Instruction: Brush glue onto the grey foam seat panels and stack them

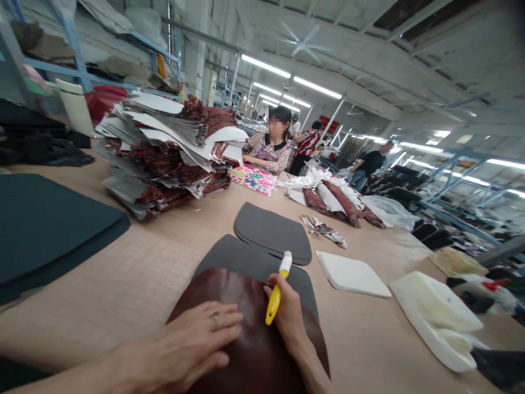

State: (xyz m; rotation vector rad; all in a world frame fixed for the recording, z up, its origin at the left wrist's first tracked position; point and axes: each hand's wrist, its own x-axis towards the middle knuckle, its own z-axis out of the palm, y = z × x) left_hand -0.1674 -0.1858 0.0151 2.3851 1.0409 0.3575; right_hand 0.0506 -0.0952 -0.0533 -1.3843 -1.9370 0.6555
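The left hand (200, 331) lay flat, fingers loosely spread and gripping nothing, on a glossy maroon leather-like sheet (260, 353), probably supple, slick and best lifted by its edges. Over that sheet, the right hand (290, 309) grasped a yellow-handled brush (275, 300), likely light and stiff, best held by its handle. Its long axis slanted, whitish head pointing away and slightly rightward. Beyond lay dark-grey rounded panels (273, 230).
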